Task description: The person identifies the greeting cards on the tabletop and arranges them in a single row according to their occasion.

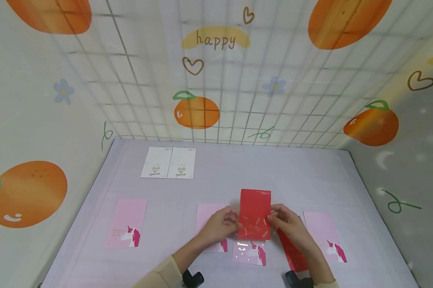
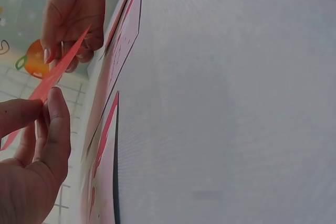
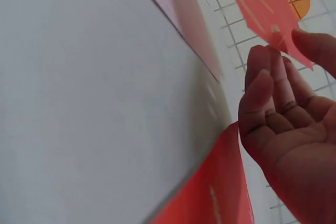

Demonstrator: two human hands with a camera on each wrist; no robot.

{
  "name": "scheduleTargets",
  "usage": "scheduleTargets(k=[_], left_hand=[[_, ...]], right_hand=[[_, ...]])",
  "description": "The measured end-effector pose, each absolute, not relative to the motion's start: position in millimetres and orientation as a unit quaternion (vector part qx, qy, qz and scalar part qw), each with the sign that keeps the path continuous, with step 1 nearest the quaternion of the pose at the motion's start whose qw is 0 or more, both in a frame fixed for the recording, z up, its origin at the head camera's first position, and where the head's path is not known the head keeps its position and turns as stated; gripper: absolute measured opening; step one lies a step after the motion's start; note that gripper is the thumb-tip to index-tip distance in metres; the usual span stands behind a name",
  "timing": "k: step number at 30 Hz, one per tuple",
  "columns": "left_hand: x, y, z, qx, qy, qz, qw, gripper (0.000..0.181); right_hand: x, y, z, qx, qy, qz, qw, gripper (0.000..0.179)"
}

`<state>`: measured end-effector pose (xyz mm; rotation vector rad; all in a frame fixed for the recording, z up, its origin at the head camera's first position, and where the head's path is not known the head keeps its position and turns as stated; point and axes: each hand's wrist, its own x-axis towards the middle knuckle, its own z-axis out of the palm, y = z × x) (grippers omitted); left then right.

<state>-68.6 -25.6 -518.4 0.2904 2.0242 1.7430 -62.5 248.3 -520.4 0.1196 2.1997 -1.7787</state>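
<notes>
Red card [image 1: 255, 212] hangs above the bench [image 1: 238, 164], right of centre in the lower half of the frame, with the left hand [image 1: 221, 222] pinching its left edge and the right hand [image 1: 288, 226] its right, each grip narrowed on the card. Small print at its upper right is too fine to read. Its lower end hides the top of a pink unicorn card [image 1: 249, 258]; the left hand and forearm cover much of another pink card [image 1: 206, 212]. At lower right, a second red card [image 1: 293, 254] is partly hidden by the right hand and wrist. The right wrist view crops the held card at the top edge.
</notes>
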Motion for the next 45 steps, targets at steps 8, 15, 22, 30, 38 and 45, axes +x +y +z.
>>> scheduleTargets(k=[8, 15, 22, 30, 38, 45], left_hand=[[-68.7, -25.7, -517.3, 0.079, 0.729, 0.645, 0.216, 0.029], [-69.1, -26.2, -519.2, 0.078, 0.717, 0.657, 0.218, 0.028], [-69.1, -27.5, -520.5, 0.081, 0.717, 0.657, 0.218, 0.029], [-74.2, -32.0, -523.0, 0.081, 0.723, 0.654, 0.207, 0.027], [-81.6, -47.5, -522.6, 0.086, 0.746, 0.635, 0.181, 0.028], [-88.0, -62.6, -520.4, 0.078, 0.744, 0.641, 0.174, 0.027]], right_hand=[[-62.8, 246.8, -522.9, 0.038, 0.768, -0.618, 0.163, 0.044], [-61.7, 246.2, -523.5, 0.027, 0.769, -0.618, 0.16, 0.039], [-61.9, 245.8, -525.6, 0.02, 0.766, -0.622, 0.163, 0.037], [-63.4, 240.1, -525.7, 0.012, 0.765, -0.626, 0.15, 0.037], [-69.9, 223.8, -525.4, -0.019, 0.75, -0.649, 0.128, 0.033], [-80.1, 208.3, -522.6, -0.052, 0.756, -0.641, 0.124, 0.032]])
